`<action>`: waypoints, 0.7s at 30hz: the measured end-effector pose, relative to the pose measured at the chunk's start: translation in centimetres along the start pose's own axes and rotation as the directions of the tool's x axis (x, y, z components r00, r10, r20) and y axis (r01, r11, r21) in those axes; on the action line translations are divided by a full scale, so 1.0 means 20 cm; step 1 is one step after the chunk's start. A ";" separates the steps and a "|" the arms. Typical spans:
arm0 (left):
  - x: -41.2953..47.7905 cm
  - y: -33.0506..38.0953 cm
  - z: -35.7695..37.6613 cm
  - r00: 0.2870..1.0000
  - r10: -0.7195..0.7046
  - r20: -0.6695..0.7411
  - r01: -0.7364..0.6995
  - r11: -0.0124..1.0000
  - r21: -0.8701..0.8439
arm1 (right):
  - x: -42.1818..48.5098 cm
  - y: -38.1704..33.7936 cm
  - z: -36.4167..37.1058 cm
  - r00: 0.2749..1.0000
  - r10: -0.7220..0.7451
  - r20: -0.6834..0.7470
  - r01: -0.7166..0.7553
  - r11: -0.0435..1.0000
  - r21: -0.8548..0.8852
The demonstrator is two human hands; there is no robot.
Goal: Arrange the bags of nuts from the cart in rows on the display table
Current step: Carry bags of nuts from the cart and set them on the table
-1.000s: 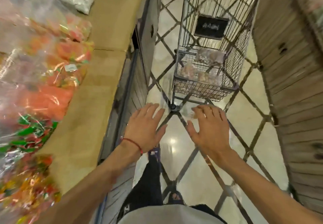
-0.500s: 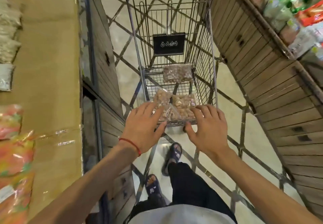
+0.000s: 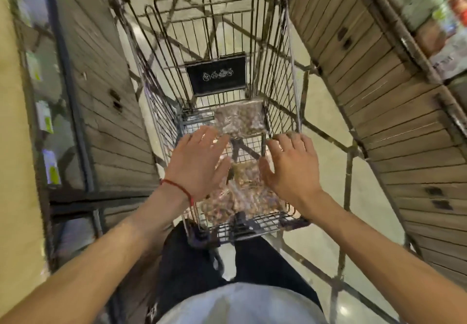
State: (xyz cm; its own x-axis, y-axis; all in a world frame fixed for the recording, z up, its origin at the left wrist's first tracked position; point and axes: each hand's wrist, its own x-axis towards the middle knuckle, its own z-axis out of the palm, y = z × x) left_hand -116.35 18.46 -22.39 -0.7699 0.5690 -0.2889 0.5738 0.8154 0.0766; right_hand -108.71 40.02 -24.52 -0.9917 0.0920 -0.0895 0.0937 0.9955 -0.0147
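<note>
Left hand (image 3: 199,162), right hand (image 3: 290,169) now down over cart (image 3: 227,28), fingers spread, empty; earlier at near rim. Bags of nuts (image 3: 242,197) below; grab likely next.

A: Can any writing be read?
B: None. The black plate (image 3: 219,75) on the cart (image 3: 281,76) bears white marks, too blurred to read. The shelf tags (image 3: 48,121) are smeared too.

One head-worn view
Wide-angle, it looks forward and steeply down into the cart (image 3: 217,78) from close above its near end.
</note>
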 end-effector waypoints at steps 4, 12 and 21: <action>0.26 -0.10 0.00 0.995 0.050 0.081 -0.051 0.999 0.013 | 0.19 0.00 0.04 0.999 0.039 -0.004 -0.039 0.999 -0.008; 0.68 -0.34 0.06 0.947 0.282 0.152 -0.295 0.953 0.070 | 0.48 -0.11 0.17 0.968 0.241 0.069 -0.238 0.970 -0.043; 0.98 -0.50 0.22 0.908 0.367 0.202 -0.393 0.913 0.112 | 0.64 -0.12 0.39 0.949 0.279 0.148 -0.274 0.960 -0.050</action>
State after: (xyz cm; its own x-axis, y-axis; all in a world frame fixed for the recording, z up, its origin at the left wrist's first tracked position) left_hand -135.87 21.00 -32.94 -0.4326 0.7941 -0.4270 0.8578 0.5083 0.0762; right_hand -120.99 38.66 -33.39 -0.9018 0.3615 -0.2368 0.3576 0.9319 0.0607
